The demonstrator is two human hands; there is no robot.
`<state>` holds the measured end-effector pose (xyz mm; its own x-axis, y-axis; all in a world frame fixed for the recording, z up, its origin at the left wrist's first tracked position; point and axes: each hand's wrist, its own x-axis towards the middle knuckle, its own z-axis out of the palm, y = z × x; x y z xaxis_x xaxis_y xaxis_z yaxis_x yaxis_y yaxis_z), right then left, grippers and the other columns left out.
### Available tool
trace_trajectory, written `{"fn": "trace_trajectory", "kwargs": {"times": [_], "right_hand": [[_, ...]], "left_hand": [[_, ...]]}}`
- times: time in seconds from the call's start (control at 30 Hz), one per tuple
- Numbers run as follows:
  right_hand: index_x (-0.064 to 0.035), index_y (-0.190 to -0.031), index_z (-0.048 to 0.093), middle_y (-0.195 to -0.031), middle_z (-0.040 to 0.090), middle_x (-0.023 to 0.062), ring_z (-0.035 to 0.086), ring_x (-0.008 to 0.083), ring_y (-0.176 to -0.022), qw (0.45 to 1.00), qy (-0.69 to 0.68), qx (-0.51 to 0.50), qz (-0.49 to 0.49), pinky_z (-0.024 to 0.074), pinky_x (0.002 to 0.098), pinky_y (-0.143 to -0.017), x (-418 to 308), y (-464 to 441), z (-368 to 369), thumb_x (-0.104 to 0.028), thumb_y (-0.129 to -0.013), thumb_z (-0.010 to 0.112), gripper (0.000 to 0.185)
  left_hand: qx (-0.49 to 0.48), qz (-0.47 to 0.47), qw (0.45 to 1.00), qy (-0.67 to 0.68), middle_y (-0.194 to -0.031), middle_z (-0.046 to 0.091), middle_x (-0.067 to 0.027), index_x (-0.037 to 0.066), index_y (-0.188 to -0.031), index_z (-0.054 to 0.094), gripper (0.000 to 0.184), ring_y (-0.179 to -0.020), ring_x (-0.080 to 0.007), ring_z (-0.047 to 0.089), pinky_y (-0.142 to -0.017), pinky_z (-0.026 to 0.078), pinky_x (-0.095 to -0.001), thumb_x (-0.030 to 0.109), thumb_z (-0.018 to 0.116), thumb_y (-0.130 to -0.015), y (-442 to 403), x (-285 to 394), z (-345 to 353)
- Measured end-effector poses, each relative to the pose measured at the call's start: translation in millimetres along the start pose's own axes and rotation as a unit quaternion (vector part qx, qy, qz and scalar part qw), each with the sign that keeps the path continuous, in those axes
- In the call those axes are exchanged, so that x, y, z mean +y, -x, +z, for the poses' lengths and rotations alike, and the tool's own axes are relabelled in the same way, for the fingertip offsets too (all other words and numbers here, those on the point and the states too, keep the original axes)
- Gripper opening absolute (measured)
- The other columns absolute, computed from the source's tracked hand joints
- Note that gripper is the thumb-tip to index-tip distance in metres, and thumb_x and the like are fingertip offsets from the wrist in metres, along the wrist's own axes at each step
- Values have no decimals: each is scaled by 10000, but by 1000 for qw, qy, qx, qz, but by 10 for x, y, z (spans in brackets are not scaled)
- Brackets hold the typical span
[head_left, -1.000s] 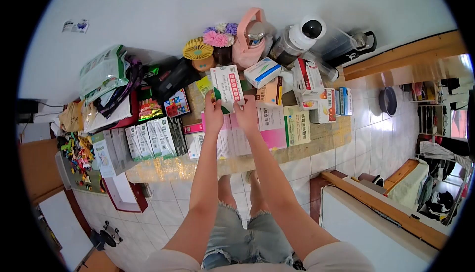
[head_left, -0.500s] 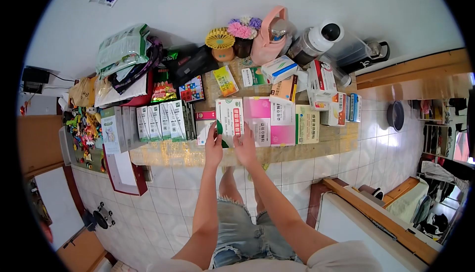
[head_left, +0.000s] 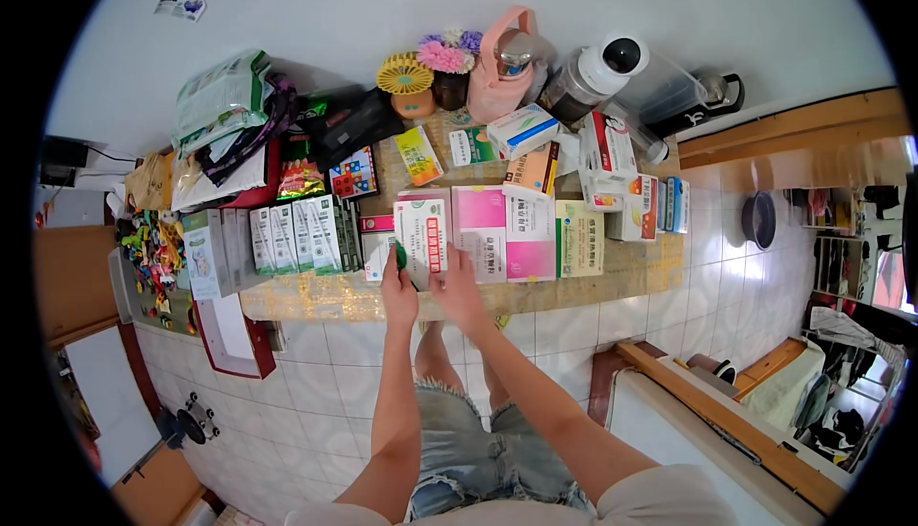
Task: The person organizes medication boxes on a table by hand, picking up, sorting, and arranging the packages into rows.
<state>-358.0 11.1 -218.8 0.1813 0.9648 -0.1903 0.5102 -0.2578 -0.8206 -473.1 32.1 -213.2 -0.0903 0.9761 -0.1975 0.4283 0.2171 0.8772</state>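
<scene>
White box: in the head view, the white box (head_left: 416, 222) with a red label sits between both hands, near the front of the desk (head_left: 316, 303); whether it rests there or hangs slightly above, I cannot tell.
Left hand: the left hand (head_left: 400, 289) is closed on the box's left edge, by its green corner.
Right hand: the right hand (head_left: 461, 289) is closed on the lower right edge, fingers at the side.
Desk front: a strip of patterned cloth runs along the near edge, just beyond the wrists; more cloth shows at the right end and in a patch behind the white box.
Close neighbours: a red-and-white box (head_left: 376, 260) lies at the left, partly covered; a pink box (head_left: 478, 206) is just beside at the right, a yellow-green box (head_left: 580, 251) farther along.
Long axis: it runs from the person toward the wall (head_left: 316, 10), roughly square to the front edge.
Facing: the printed face points up, red label toward the right.
</scene>
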Motion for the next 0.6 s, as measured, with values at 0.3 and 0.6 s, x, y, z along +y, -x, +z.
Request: {"fn": "trace_trajectory", "kwargs": {"times": [0.3, 0.6], "right_hand": [[10, -1310, 340, -1184, 443, 209, 476, 366, -1080, 999, -28, 24, -31, 456, 420, -875, 112, -12, 8, -78, -776, 601, 600], [-22, -1206, 429, -1105, 475, 138, 558, 217, -861, 971, -159, 177, 26, 477, 322, -740, 348, -525, -963, 25, -800, 543, 425]], "left_hand": [[5, 47, 997, -66, -1191, 506, -257, -33, -1354, 344, 521, -1078, -407, 508, -918, 411, -422, -56, 403, -837, 0, -57, 39], [87, 121, 980, -131, -1171, 483, -225, -10, -1212, 458, 416, -1094, -406, 472, -933, 387, -448, -28, 499, -798, -203, 649, 168]]}}
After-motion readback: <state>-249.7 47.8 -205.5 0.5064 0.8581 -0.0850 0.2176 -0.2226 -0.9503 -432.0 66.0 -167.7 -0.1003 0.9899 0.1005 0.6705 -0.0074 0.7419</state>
